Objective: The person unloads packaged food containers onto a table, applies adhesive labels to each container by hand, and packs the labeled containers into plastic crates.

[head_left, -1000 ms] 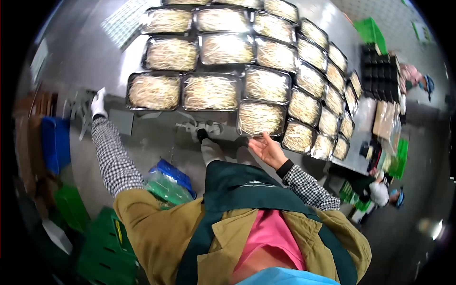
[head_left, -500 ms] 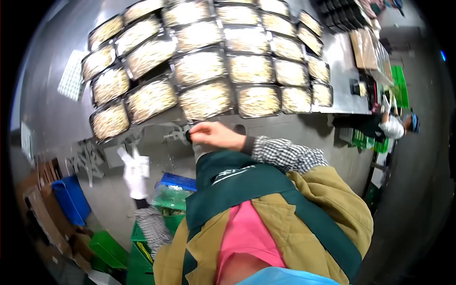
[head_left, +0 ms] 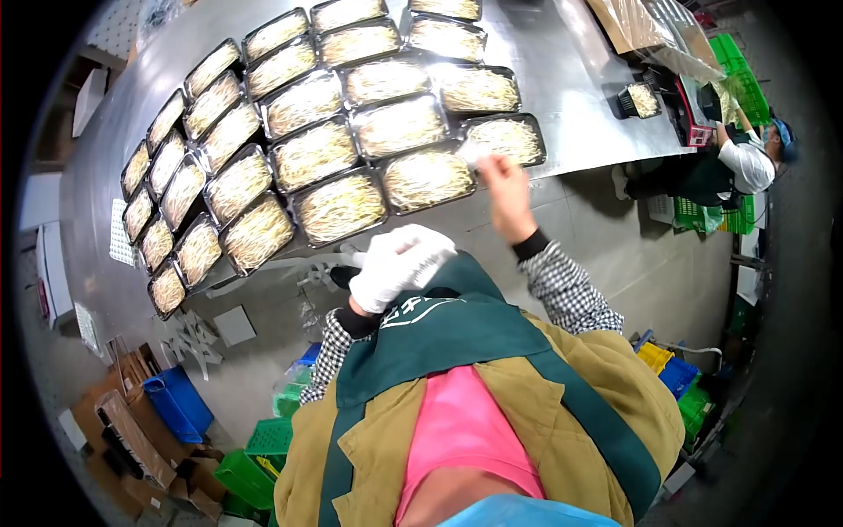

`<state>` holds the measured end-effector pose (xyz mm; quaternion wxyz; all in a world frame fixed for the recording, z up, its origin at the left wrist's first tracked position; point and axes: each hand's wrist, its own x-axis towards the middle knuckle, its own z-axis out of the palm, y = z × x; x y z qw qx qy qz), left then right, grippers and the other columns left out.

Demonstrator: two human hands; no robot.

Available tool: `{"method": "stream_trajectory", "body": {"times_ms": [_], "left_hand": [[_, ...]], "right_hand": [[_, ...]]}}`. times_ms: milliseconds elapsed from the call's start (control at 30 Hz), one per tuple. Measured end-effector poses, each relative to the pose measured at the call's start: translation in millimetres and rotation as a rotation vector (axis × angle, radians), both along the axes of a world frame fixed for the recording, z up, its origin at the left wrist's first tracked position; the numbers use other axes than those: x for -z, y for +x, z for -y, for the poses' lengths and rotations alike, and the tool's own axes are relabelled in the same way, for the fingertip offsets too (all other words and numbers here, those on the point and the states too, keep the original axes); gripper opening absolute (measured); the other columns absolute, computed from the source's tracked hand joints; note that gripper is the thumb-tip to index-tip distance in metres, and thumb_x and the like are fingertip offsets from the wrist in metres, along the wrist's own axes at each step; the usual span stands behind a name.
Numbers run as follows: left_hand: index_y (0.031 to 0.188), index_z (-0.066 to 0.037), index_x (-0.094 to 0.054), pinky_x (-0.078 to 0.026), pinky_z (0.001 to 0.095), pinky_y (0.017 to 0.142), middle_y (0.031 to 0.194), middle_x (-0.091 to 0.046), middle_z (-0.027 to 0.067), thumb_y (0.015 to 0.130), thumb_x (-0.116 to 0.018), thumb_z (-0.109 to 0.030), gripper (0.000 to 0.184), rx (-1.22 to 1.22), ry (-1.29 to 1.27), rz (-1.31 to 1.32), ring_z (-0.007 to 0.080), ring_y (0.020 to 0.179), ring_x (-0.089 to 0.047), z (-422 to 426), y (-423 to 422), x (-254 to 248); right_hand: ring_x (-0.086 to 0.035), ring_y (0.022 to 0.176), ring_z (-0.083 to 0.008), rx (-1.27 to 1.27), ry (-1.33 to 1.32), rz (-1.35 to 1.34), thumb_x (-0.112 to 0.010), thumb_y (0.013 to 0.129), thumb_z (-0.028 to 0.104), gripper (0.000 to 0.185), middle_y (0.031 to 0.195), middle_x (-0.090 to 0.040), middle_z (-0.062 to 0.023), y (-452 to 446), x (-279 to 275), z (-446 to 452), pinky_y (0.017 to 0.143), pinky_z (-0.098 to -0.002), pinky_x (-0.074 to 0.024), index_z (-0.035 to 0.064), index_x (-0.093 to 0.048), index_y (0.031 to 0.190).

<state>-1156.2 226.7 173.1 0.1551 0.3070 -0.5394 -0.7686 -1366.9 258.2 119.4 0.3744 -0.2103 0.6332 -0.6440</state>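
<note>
Black plastic trays filled with pale thin strands stand in rows on the metal table. My right hand (head_left: 506, 195), bare, is over the near edge of the tray (head_left: 428, 178) in the front row, beside the end tray (head_left: 509, 140). Thumb and fingers are pinched at a small whitish piece (head_left: 472, 153), too blurred to name. My left hand (head_left: 402, 265) wears a white glove and is held in front of my apron, just off the table edge. Its fingers are curled together; what they hold, if anything, is hidden.
The metal table (head_left: 575, 123) runs along the front. At its right end a co-worker (head_left: 742, 167) stands by a red device (head_left: 700, 134), with a single filled tray (head_left: 639, 100) nearby. Green crates (head_left: 246, 474), a blue bin (head_left: 178, 402) and cardboard (head_left: 132, 430) are on the floor at left.
My left hand has come up from low left, where it held a white sheet-like thing, to my front. My right hand has moved right and forward to the trays. The view has shifted rightward.
</note>
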Motion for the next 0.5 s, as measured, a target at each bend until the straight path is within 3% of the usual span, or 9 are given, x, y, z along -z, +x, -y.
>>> {"method": "stream_trajectory", "body": {"times_ms": [67, 133, 200, 233, 267, 333, 400, 433, 500], "left_hand": [[0.092, 0.0, -0.062, -0.038, 0.0189, 0.047, 0.073, -0.061, 0.0038, 0.086, -0.057, -0.006, 0.01, 0.181, 0.042, -0.193, 0.0064, 0.054, -0.049, -13, -24, -16], [0.094, 0.0, -0.06, -0.038, 0.0187, 0.047, 0.074, -0.061, 0.005, 0.087, -0.056, -0.006, 0.011, 0.128, 0.177, -0.344, 0.0065, 0.054, -0.049, -26, -48, -38], [0.102, 0.001, -0.059, -0.042, 0.0194, 0.056, 0.084, -0.062, 0.0061, 0.087, -0.055, -0.006, 0.017, 0.186, 0.179, -0.215, 0.0074, 0.065, -0.053, -15, -53, -51], [0.105, 0.0, -0.058, -0.044, 0.0197, 0.063, 0.089, -0.063, 0.0052, 0.088, -0.055, -0.007, 0.019, 0.147, 0.27, -0.165, 0.0075, 0.074, -0.055, -11, -55, -54], [0.108, 0.0, -0.058, -0.046, 0.0201, 0.071, 0.094, -0.063, 0.0044, 0.088, -0.055, -0.008, 0.022, 0.11, 0.358, -0.119, 0.0076, 0.083, -0.057, -6, -59, -54], [0.108, 0.0, -0.059, -0.046, 0.021, 0.068, 0.098, -0.063, 0.0049, 0.089, -0.053, -0.007, 0.021, -0.052, 0.13, -0.041, 0.0082, 0.08, -0.058, 3, -66, -19], [0.105, 0.0, -0.058, -0.041, 0.0182, 0.046, 0.072, -0.06, 0.0029, 0.089, -0.053, -0.01, 0.019, -0.198, 0.076, -0.017, 0.0061, 0.054, -0.053, 10, -70, 13], [0.102, -0.001, -0.059, -0.039, 0.0182, 0.045, 0.071, -0.06, 0.0022, 0.088, -0.055, -0.011, 0.018, -0.247, -0.053, 0.031, 0.0053, 0.054, -0.052, 9, -72, 27], [0.097, -0.001, -0.062, -0.037, 0.0181, 0.044, 0.069, -0.06, 0.0009, 0.087, -0.058, -0.013, 0.016, -0.325, -0.343, 0.092, 0.0038, 0.053, -0.05, 18, -81, 45]], "right_hand": [[-0.051, 0.064, -0.0117, 0.033, 0.198, -0.614, -0.062, 0.082, 0.022, 0.017, 0.075, -0.061, -0.004, -86, 57, 2, 0.06, -0.0259, -0.0414, 0.005, -0.062, 0.08], [-0.053, 0.073, -0.0211, 0.05, 0.346, -0.85, -0.066, 0.077, 0.032, 0.026, 0.078, -0.057, -0.0059, -114, 89, 12, 0.069, -0.0362, -0.0405, 0.008, -0.059, 0.072], [-0.052, 0.08, -0.0246, 0.104, 0.337, -1.179, -0.068, 0.074, 0.036, 0.03, 0.081, -0.055, -0.0049, -113, 115, 20, 0.074, -0.0408, -0.0386, 0.0089, -0.057, 0.07], [-0.051, 0.09, -0.0264, 0.044, 0.422, -1.077, -0.069, 0.072, 0.037, 0.031, 0.087, -0.053, -0.0057, -107, 119, 22, 0.079, -0.0448, -0.0353, 0.0098, -0.054, 0.07], [-0.051, 0.091, -0.0254, 0.112, 0.383, -1.25, -0.069, 0.072, 0.036, 0.031, 0.087, -0.053, -0.0082, -103, 122, 23, 0.077, -0.044, -0.0361, 0.0089, -0.054, 0.077], [-0.052, 0.084, -0.0272, 0.136, 0.326, -1.343, -0.066, 0.076, 0.032, 0.03, 0.085, -0.053, -0.0095, -106, 126, 24, 0.076, -0.0409, -0.0382, 0.0074, -0.054, 0.088], [-0.053, 0.082, -0.0309, 0.193, 0.28, -1.16, -0.062, 0.079, 0.025, 0.025, 0.085, -0.053, -0.0119, -114, 132, 26, 0.074, -0.0399, -0.0406, 0.0059, -0.054, 0.094], [-0.054, 0.079, -0.0263, 0.194, 0.26, -1.145, -0.058, 0.084, 0.018, 0.025, 0.089, -0.056, -0.009, -116, 128, 21, 0.074, -0.0354, -0.0426, 0.0044, -0.054, 0.104], [-0.056, 0.084, -0.0193, -0.117, 0.209, -0.539, -0.058, 0.085, 0.018, 0.021, 0.09, -0.059, -0.0073, -96, 89, 16, 0.075, -0.0317, -0.0426, 0.0017, -0.056, 0.098]]}}
